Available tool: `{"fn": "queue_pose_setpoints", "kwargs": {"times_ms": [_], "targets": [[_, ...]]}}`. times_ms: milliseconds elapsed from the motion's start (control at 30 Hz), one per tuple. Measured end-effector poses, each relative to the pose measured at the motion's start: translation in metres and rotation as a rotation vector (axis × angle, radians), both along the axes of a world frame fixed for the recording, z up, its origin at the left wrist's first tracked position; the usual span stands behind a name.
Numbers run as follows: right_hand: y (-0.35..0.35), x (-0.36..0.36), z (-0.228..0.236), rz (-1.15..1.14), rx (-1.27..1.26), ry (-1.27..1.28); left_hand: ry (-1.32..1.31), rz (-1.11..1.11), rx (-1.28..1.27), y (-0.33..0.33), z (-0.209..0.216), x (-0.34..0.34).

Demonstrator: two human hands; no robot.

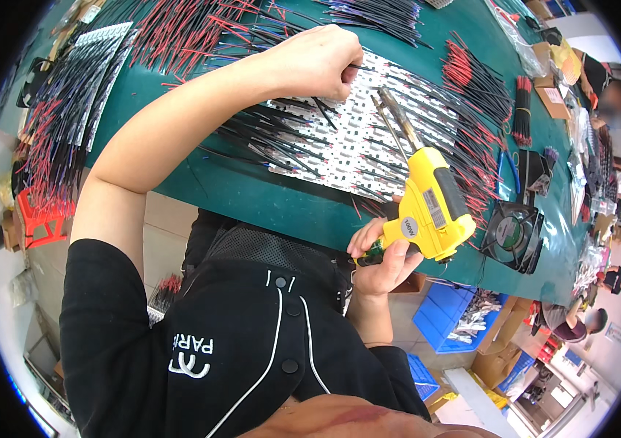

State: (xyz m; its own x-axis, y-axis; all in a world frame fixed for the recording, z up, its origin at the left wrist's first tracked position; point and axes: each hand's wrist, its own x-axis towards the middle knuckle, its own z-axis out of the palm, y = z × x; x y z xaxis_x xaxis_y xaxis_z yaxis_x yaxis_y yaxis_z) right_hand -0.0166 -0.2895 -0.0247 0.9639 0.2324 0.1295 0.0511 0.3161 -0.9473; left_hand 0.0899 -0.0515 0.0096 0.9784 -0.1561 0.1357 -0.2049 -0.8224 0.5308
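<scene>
Far left: one red stool [42,225]; tiled floor [170,213]. Left hand [331,63]: grip closed on one dark wire [355,67] above white boards [343,139], wires uncountable, on green desk [248,210]. Right hand [385,257]: grip clamped on one yellow soldering gun [433,208], tip over boards. Below, two blue bins [436,315]; on desk, one fan [509,235]. Co-workers [572,325] far right.

I am holding my left arm [124,168] bent at the elbow [117,179], the forearm [230,91] slanting far and right. My left hand [325,62] is hanging at the far end, fingers curling into a pinch. Nearer and to the right, my right hand [387,263] is gripping firmly, thumb [396,252] pointing far, wrist [372,296] lying just beneath.
</scene>
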Motion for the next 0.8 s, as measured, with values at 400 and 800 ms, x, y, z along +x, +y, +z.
{"fn": "queue_pose_setpoints", "kwargs": {"times_ms": [400,800], "targets": [[-0.007,0.001,0.0,-0.023,0.047,-0.035,-0.298,0.04,-0.131,0.026,-0.008,-0.004],[-0.009,-0.002,-0.004,-0.02,0.044,-0.016,-0.354,0.018,-0.032,-0.014,-0.012,-0.042]]}}
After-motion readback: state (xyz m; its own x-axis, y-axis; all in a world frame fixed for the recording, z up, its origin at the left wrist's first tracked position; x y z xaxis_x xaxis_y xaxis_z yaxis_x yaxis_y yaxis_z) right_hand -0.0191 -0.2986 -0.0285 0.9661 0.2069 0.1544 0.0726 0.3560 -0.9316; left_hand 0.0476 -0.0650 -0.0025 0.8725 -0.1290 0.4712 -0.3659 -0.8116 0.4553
